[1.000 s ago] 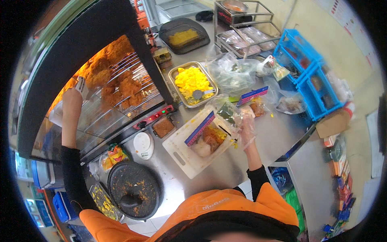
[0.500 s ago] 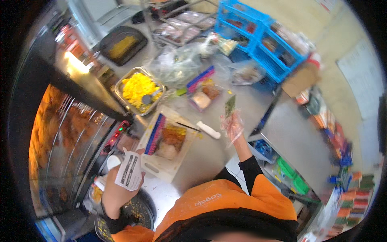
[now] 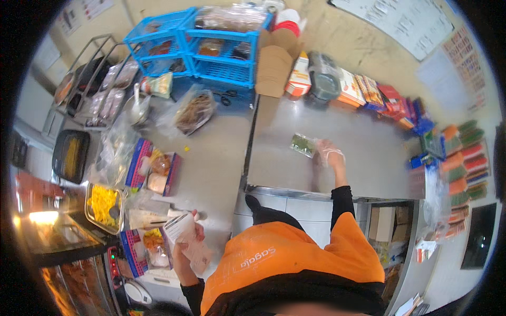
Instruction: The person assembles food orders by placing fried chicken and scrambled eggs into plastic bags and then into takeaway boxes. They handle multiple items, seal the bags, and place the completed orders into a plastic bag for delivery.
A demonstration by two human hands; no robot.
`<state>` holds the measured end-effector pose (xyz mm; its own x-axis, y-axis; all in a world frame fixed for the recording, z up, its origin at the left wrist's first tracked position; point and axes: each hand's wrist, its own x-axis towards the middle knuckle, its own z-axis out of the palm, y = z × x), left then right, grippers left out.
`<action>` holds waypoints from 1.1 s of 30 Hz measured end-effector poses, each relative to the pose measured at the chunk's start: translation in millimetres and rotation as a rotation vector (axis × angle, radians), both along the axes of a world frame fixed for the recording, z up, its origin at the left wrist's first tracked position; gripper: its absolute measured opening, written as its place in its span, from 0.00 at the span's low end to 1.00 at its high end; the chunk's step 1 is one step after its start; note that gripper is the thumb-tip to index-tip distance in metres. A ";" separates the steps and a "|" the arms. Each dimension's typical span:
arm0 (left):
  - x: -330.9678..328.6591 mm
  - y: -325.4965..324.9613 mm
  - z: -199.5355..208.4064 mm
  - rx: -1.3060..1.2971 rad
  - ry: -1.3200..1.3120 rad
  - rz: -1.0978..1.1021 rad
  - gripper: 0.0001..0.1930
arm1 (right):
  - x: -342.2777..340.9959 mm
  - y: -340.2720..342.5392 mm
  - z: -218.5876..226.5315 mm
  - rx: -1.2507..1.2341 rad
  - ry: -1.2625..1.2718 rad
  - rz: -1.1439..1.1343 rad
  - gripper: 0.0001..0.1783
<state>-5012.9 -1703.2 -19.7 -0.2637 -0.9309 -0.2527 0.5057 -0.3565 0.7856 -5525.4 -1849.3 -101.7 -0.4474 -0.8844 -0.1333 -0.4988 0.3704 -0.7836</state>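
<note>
My right hand [image 3: 331, 152], in a clear plastic glove, pinches the edge of a small clear packet with green contents [image 3: 302, 144] over the right-hand steel counter [image 3: 274, 171]. Whether the packet rests on the metal I cannot tell. Near my body on the left, my left hand [image 3: 197, 235] is closed on a white printed paper slip [image 3: 179, 228]. Beside that hand lies a zip bag of food [image 3: 156, 247] with a blue and purple top strip. Farther off is a second zip bag [image 3: 159, 174] of the same kind.
Scrambled-egg-like yellow food fills a metal tray [image 3: 122, 213] at left, above a lit glass cabinet [image 3: 79, 279]. Blue stacking baskets [image 3: 224, 31] stand at the back, with scissors [image 3: 225, 97] in front. Cartons [image 3: 299, 76] line the right counter's wall. A gap separates the two counters.
My view and body have turned right. My right hand has carried the green packet from the left counter to over the right one. The paper slip stays in my left hand.
</note>
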 end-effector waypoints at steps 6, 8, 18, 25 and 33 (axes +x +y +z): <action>-111.1 -45.7 8.2 -0.120 -0.396 0.193 0.39 | 61.4 -32.4 88.4 -0.274 0.251 0.052 0.29; -145.2 -56.3 2.7 -0.443 -1.106 0.009 0.37 | 177.2 -44.8 81.6 -0.526 -0.072 0.211 0.39; -46.1 15.0 -56.3 -0.247 -1.495 1.170 0.17 | 371.7 94.0 109.0 -0.542 -0.728 1.296 0.32; 188.8 105.5 23.4 0.100 -2.645 1.492 0.20 | 389.2 57.7 10.7 -0.263 -0.488 1.357 0.28; 107.5 240.7 -113.4 0.720 -1.252 1.387 0.20 | 479.3 -123.0 -69.1 0.012 0.254 1.154 0.26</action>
<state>-4905.4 -1462.5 -133.1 0.9987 0.0292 -0.0414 0.0505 -0.6308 0.7743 -5046.0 -1972.2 -170.7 0.6008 -0.7818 -0.1669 -0.6842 -0.3949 -0.6132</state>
